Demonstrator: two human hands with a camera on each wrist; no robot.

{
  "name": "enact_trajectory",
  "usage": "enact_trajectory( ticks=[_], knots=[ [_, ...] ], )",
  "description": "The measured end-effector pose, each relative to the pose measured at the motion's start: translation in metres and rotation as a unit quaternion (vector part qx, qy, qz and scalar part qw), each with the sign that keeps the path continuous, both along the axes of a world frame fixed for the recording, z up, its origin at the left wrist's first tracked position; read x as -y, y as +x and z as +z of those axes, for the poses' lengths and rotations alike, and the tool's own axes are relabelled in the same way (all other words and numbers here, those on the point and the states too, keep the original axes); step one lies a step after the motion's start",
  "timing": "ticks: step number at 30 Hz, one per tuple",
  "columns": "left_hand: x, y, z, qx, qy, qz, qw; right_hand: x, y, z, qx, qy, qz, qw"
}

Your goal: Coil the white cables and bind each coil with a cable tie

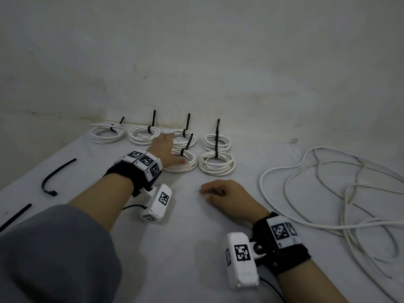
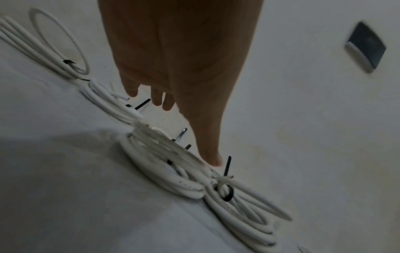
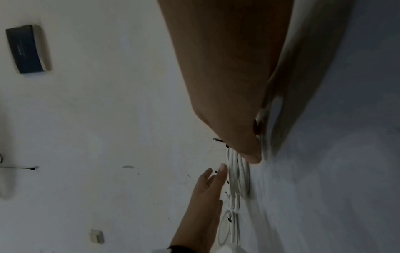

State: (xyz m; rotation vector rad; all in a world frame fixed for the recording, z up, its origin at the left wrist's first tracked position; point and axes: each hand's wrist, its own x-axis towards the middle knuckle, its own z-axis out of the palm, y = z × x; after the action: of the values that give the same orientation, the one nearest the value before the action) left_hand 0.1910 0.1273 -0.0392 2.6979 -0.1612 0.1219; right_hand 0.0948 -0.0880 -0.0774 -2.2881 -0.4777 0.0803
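Note:
Several white cable coils, each bound with a black tie, lie in two rows at the far side of the white table [image 1: 185, 248]. My left hand [image 1: 168, 149] reaches over them with straight fingers, and its thumb touches the near-left coil [image 1: 185, 165] [image 2: 162, 162]. Beside that one sits another bound coil [image 1: 216, 165]. My right hand [image 1: 220, 193] rests on the table in front of the coils with loosely curled fingers and holds nothing I can see. A long loose white cable [image 1: 328, 193] sprawls at the right.
Two loose black cable ties [image 1: 56, 176] [image 1: 15, 217] lie at the left near the table's edge. A pale wall rises right behind the coils, with a dark plate [image 2: 365, 48] mounted on it.

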Motion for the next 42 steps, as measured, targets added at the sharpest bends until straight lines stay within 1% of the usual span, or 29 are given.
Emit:
enact_trajectory(
  ticks=[3,5,7,9,11,15,18,19,21,23,26,28,30,32,33,36,38,40,42],
  knots=[
    [0.002,-0.011,0.016,0.074,-0.048,-0.034,0.996,0.001,-0.003,0.015,0.002,-0.026,-0.007,1.000],
    [0.013,-0.023,0.027,0.105,-0.087,-0.082,0.987,0.012,-0.008,0.031,0.010,-0.067,-0.015,0.998],
    [0.028,-0.035,0.038,0.119,-0.105,-0.128,0.979,0.032,-0.018,0.049,0.019,-0.097,-0.037,0.994],
    [0.049,-0.046,0.045,0.103,-0.111,-0.167,0.974,0.061,-0.030,0.067,0.028,-0.135,-0.066,0.988],
    [0.073,-0.056,0.049,0.083,-0.113,-0.212,0.967,0.097,-0.045,0.083,0.020,-0.191,-0.097,0.977],
    [0.129,-0.080,0.052,0.048,-0.069,-0.307,0.948,0.178,-0.080,0.102,-0.050,-0.305,-0.171,0.935],
    [0.168,-0.096,0.051,0.022,-0.040,-0.362,0.931,0.223,-0.102,0.095,-0.112,-0.376,-0.198,0.898],
    [0.180,-0.102,0.050,0.014,-0.037,-0.375,0.926,0.233,-0.106,0.089,-0.124,-0.387,-0.197,0.892],
    [0.201,-0.110,0.047,0.000,-0.036,-0.399,0.916,0.246,-0.109,0.075,-0.122,-0.371,-0.199,0.899],
    [0.219,-0.117,0.043,-0.013,-0.039,-0.412,0.910,0.255,-0.111,0.067,-0.094,-0.354,-0.200,0.909],
    [0.239,-0.124,0.037,-0.031,-0.029,-0.410,0.911,0.263,-0.109,0.066,-0.039,-0.340,-0.210,0.916],
    [0.250,-0.129,0.031,-0.063,0.012,-0.403,0.913,0.264,-0.106,0.065,-0.035,-0.332,-0.199,0.921],
    [0.260,-0.133,0.023,-0.102,0.080,-0.395,0.909,0.264,-0.102,0.063,-0.029,-0.336,-0.193,0.922],
    [0.268,-0.136,0.015,-0.118,0.132,-0.385,0.906,0.264,-0.097,0.061,-0.027,-0.348,-0.182,0.919],
    [0.271,-0.136,0.012,-0.116,0.142,-0.382,0.906,0.264,-0.095,0.060,-0.034,-0.362,-0.174,0.915],
    [0.277,-0.137,0.010,-0.113,0.145,-0.383,0.905,0.266,-0.090,0.057,-0.045,-0.397,-0.161,0.903],
    [0.280,-0.137,0.011,-0.117,0.144,-0.390,0.902,0.266,-0.087,0.057,-0.023,-0.401,-0.165,0.901],
    [0.284,-0.137,0.012,-0.112,0.141,-0.398,0.899,0.265,-0.086,0.057,0.007,-0.391,-0.165,0.905],
    [0.287,-0.136,0.013,-0.098,0.114,-0.402,0.903,0.264,-0.088,0.058,0.045,-0.373,-0.159,0.913]
  ],
)
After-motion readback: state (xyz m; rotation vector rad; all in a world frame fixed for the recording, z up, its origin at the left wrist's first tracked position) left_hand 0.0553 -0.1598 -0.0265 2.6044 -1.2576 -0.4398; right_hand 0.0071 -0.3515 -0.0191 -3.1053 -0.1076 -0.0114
